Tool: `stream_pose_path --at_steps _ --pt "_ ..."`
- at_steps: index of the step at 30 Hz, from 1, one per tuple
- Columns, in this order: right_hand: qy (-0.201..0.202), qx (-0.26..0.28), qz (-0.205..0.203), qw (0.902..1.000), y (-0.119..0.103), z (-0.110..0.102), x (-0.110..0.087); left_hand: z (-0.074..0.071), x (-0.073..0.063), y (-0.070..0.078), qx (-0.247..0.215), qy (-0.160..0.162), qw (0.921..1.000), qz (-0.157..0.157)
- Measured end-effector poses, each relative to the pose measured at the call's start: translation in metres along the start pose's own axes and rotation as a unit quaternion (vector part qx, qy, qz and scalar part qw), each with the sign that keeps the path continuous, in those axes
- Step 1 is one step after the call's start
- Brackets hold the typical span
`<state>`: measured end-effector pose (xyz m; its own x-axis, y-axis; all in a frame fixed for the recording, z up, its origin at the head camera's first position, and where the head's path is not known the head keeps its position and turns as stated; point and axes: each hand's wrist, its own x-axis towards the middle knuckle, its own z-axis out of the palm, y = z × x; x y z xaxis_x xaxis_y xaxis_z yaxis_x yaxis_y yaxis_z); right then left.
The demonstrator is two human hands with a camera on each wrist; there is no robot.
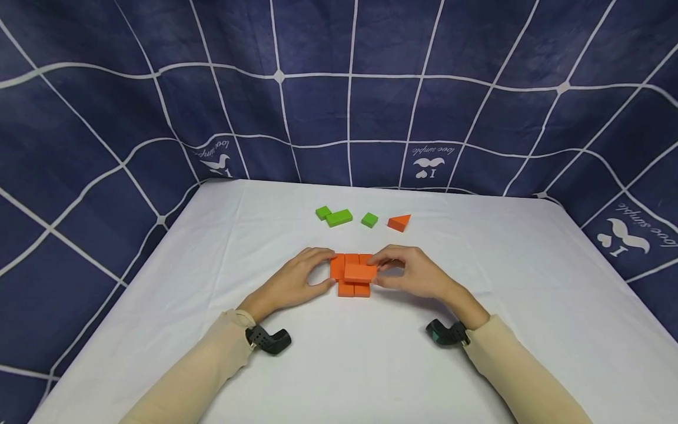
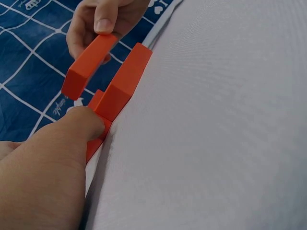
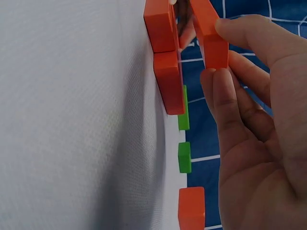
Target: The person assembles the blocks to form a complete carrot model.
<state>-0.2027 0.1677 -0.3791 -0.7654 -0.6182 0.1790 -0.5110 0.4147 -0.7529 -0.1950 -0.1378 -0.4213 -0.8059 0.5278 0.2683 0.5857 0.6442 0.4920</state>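
Between the hands, several orange rectangular blocks (image 1: 337, 268) lie flat and close together on the white cloth. Another orange block (image 1: 360, 273) is raised above them, pinched at its right end by the thumb and fingers of my right hand (image 1: 418, 274). The right wrist view shows this held block (image 3: 211, 36) apart from the lower ones. My left hand (image 1: 296, 280) has its index fingertip at the upper end and its thumb at the lower end of the leftmost flat block, holding it there. In the left wrist view the thumb covers part of that block.
Beyond the blocks lie a small green block (image 1: 323, 212), a longer green block (image 1: 339, 218), another small green block (image 1: 369, 220) and an orange triangular block (image 1: 399, 222). The white-covered table (image 1: 254, 218) meets a dark blue checked cloth (image 1: 318, 112) at the back and sides.
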Motion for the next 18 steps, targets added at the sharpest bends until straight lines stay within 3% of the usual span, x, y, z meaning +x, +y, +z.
stream_pose_path --at_steps 12,18 --pt "-0.094 0.001 -0.056 0.9940 -0.0029 0.0044 -0.0035 0.0007 0.0003 -0.0006 -0.001 -0.004 1.0000 0.000" --pt "-0.114 0.002 -0.063 0.9915 -0.0045 0.0081 -0.0037 0.0005 0.0003 -0.0011 0.001 -0.003 1.0000 0.003"
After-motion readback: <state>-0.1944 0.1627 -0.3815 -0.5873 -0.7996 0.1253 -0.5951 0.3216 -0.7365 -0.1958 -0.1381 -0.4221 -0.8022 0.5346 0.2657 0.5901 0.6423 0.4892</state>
